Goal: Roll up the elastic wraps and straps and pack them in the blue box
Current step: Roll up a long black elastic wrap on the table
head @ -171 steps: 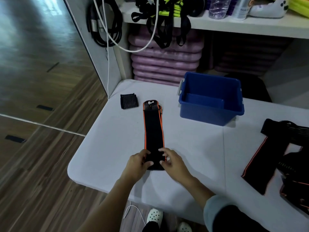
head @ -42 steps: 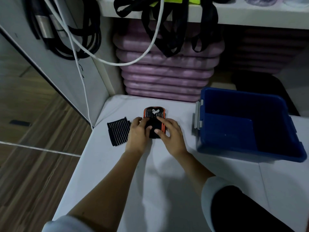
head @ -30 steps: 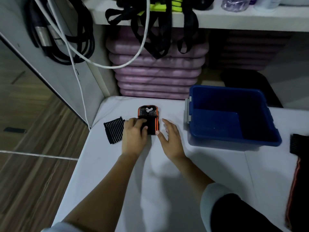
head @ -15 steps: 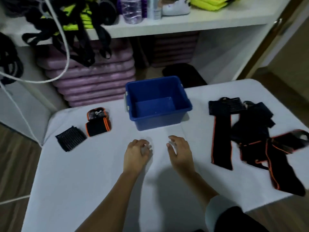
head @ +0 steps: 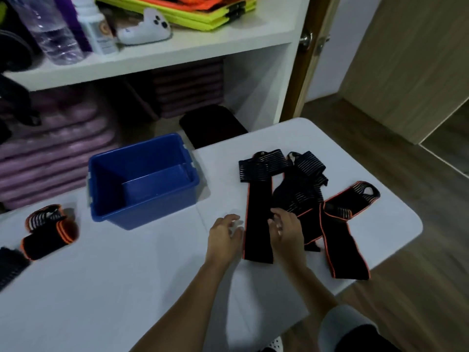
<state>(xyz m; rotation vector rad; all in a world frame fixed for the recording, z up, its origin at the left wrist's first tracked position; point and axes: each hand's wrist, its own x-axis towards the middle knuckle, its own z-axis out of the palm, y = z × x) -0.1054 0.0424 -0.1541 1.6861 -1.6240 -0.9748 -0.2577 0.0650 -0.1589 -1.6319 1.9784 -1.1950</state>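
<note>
Looked forward and steeply down from head height (the only view, wide-angle) onto the near white table (head: 114, 288), with the blue box (head: 142, 179) mid-frame, facing the shelf (head: 177, 50) at the top and catching wood floor (head: 406, 174) at right.

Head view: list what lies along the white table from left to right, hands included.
Striped black wrap at the left edge → rolled orange-edged wrap → blue box → left hand → flat black strap → right hand → long orange-edged strap at the far right. Tangled pile omitted: it overlaps.
</note>
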